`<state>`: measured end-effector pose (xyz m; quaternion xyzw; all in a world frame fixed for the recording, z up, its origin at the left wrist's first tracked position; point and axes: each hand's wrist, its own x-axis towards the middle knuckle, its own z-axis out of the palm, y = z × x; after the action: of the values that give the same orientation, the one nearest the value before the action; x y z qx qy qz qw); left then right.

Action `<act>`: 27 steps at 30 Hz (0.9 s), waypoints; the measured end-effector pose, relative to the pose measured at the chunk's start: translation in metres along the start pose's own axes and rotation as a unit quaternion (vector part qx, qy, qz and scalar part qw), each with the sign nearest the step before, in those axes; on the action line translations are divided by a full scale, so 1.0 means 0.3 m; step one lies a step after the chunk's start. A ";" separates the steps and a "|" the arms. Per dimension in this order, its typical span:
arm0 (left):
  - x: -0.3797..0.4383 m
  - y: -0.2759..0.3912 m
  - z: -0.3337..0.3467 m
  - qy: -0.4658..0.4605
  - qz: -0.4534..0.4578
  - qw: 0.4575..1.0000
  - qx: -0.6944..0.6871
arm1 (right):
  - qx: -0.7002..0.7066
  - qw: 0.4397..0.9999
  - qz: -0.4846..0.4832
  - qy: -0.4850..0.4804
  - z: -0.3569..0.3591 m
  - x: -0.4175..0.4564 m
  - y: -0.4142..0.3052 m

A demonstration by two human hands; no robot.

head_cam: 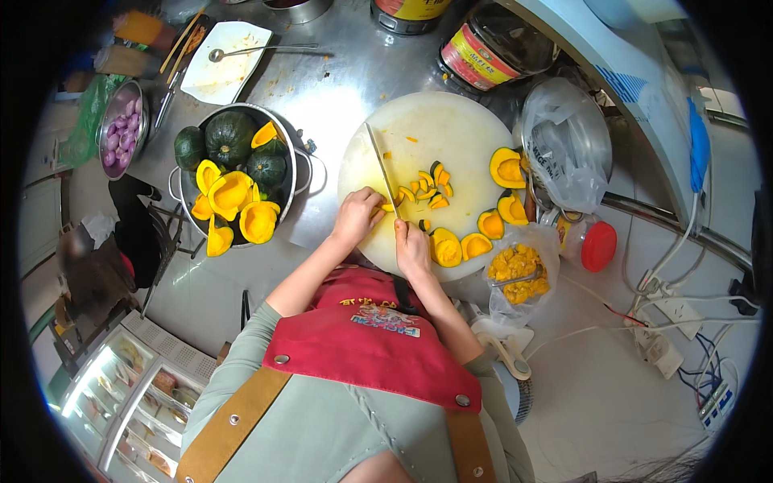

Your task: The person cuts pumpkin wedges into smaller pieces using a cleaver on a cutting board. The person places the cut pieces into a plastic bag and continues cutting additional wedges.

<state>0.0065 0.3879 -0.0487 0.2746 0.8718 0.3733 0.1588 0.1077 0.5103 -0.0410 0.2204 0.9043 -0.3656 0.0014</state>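
My right hand (413, 247) grips the handle of a kitchen knife (380, 162), whose blade points away from me across a round white cutting board (386, 115). Fingers bent, my left hand (357, 215) holds a pumpkin piece (386, 207) against the board, just left of the blade. Several cut pumpkin chunks (432, 187) with dark green rind lie right of the knife. Hollowed pumpkin pieces (445, 247) line the board's right and near edge. To the left, a two-handled metal pot (295, 175) holds whole green pumpkins (229, 140) and scooped-out halves (230, 194).
A plastic bag of pumpkin pulp (518, 275) with a spoon sits right of the board. Behind it are a red-lidded jar (598, 246) and a bag-lined metal bowl (567, 145). Large sauce jugs (483, 54), a white plate (223, 66) and a bowl of shallots (124, 136) stand farther off.
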 end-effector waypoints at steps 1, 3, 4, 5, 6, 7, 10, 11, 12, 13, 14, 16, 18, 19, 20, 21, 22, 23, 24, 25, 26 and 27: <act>0.001 -0.005 0.005 0.002 -0.002 1.000 0.005 | 0.081 0.995 0.059 -0.026 0.001 0.000 0.015; 0.012 -0.014 0.005 0.005 -0.005 1.000 0.015 | 0.241 0.952 0.174 -0.075 -0.003 0.007 0.055; 0.021 -0.014 0.005 0.006 -0.007 1.000 0.014 | 0.230 0.962 0.145 -0.031 -0.003 -0.008 0.061; 0.032 -0.013 0.005 0.007 -0.008 1.000 0.012 | 0.263 0.948 0.172 -0.042 -0.018 -0.014 0.079; 0.025 -0.014 0.009 0.007 -0.015 1.000 0.011 | 0.296 0.932 0.201 -0.058 -0.061 -0.021 0.073; 0.025 -0.012 0.013 0.007 -0.038 0.999 -0.001 | 0.327 0.914 0.228 -0.071 -0.105 -0.024 0.057; 0.033 -0.002 0.022 0.021 -0.085 0.996 -0.026 | 0.399 0.886 0.224 -0.075 -0.164 -0.055 0.038; 0.035 0.000 0.027 0.035 -0.087 0.995 -0.029 | 0.409 0.882 0.221 -0.076 -0.172 -0.065 0.036; 0.036 -0.001 0.028 0.048 -0.089 0.994 -0.031 | 0.422 0.878 0.219 -0.058 -0.175 -0.073 0.026; 0.038 -0.004 0.027 0.049 -0.095 0.994 -0.039 | 0.436 0.869 0.226 -0.059 -0.185 -0.081 0.022; 0.040 -0.008 0.024 0.050 -0.101 0.993 -0.046 | 0.449 0.860 0.233 -0.060 -0.200 -0.088 0.020; 0.049 0.010 0.005 0.027 -0.116 0.991 -0.060 | 0.454 0.856 0.245 -0.039 -0.240 -0.101 -0.008; 0.052 0.036 -0.021 -0.018 -0.131 0.989 -0.066 | 0.441 0.864 0.241 -0.011 -0.258 -0.120 0.009; 0.053 0.044 -0.023 -0.031 -0.121 0.990 -0.059 | 0.435 0.868 0.239 0.004 -0.272 -0.130 0.020; 0.054 0.052 -0.024 -0.044 -0.110 0.992 -0.051 | 0.441 0.864 0.244 0.012 -0.284 -0.142 0.028; 0.054 0.058 -0.024 -0.058 -0.100 0.992 -0.044 | 0.449 0.857 0.251 0.033 -0.295 -0.153 0.025; 0.058 0.065 -0.016 -0.043 -0.102 0.991 -0.070 | 0.456 0.850 0.257 0.054 -0.309 -0.165 0.019; 0.062 0.074 -0.001 -0.028 -0.105 0.989 -0.097 | 0.464 0.842 0.264 0.075 -0.326 -0.176 0.011; 0.065 0.088 0.017 -0.016 -0.106 0.986 -0.125 | 0.466 0.843 0.257 0.081 -0.346 -0.192 0.004; 0.077 0.138 0.010 0.004 -0.047 0.997 -0.054 | 0.473 0.838 0.257 0.094 -0.354 -0.209 0.009; 0.087 0.189 -0.004 0.026 0.014 0.999 0.016 | 0.480 0.832 0.256 0.108 -0.358 -0.227 0.015; 0.089 0.228 -0.013 0.051 0.073 0.992 0.086 | 0.487 0.827 0.254 0.116 -0.361 -0.244 0.014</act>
<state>0.0081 0.4408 0.0025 0.3304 0.8854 0.3209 0.0621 0.1927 0.5556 0.0476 0.4554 0.5141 -0.7173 -0.1178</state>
